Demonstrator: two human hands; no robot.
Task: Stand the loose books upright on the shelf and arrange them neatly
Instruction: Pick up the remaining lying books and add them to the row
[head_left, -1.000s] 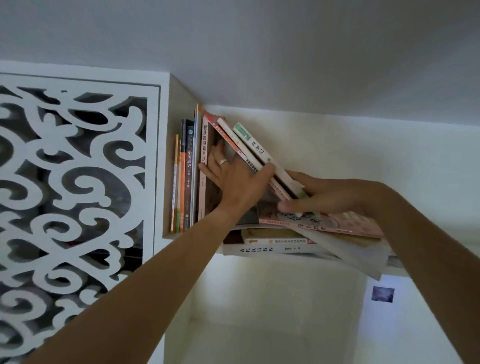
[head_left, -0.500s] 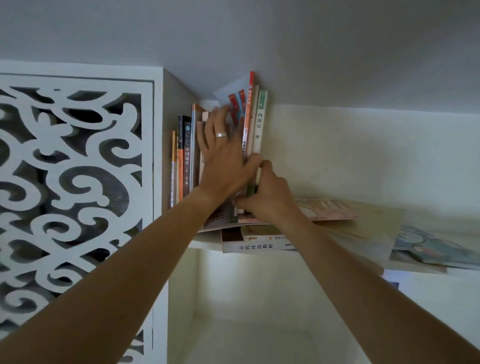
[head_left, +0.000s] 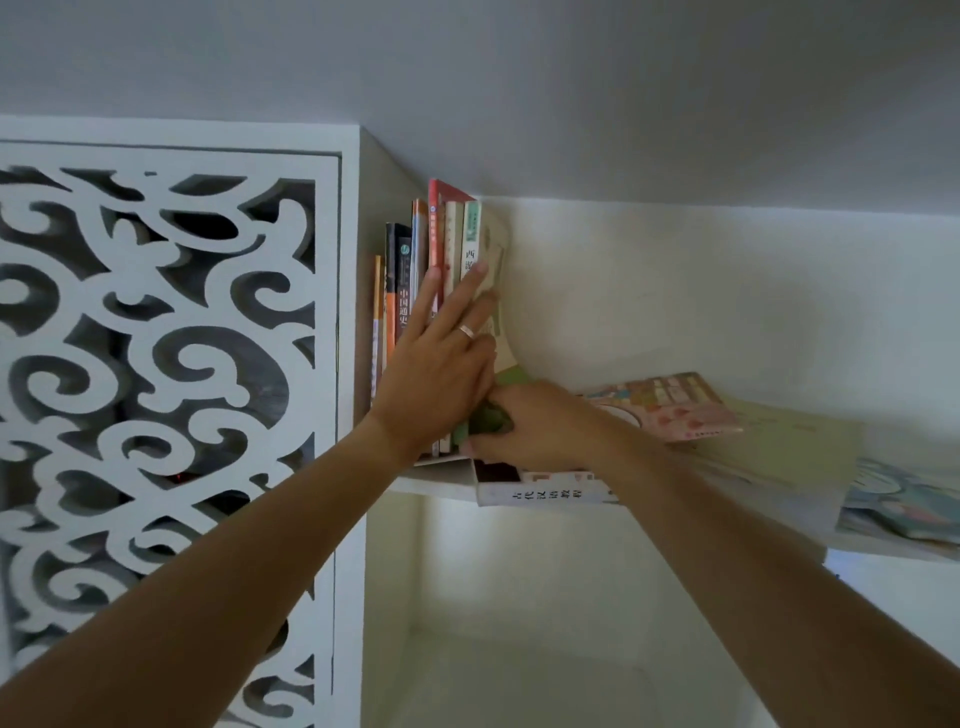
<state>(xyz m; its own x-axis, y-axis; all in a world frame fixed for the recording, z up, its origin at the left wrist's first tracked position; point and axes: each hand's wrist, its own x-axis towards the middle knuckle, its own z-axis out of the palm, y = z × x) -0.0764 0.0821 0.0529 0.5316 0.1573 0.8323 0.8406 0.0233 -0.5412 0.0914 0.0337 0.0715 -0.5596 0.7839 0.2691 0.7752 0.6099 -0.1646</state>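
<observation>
A row of upright books (head_left: 415, 291) stands at the left end of the white shelf (head_left: 441, 480), against the side wall. My left hand (head_left: 441, 358) presses flat on their spines with straight fingers. The rightmost upright one is a pale green-covered book (head_left: 500, 291); my right hand (head_left: 540, 426) grips its lower corner with curled fingers. To the right, loose books lie flat: a pink book (head_left: 670, 410) on top, a white-spined book (head_left: 545, 493) beneath it, and a large yellow-green book (head_left: 789, 447).
A white carved lattice panel (head_left: 156, 364) closes the unit on the left. More flat books with blue-green covers (head_left: 904, 499) lie at the shelf's far right. The ceiling sits just above the upright books. An open white compartment (head_left: 519, 649) lies below the shelf.
The books that leaned right a second ago now stand upright in the row. My left hand has slid lower on the spines, and my right hand has shifted to the green book's base.
</observation>
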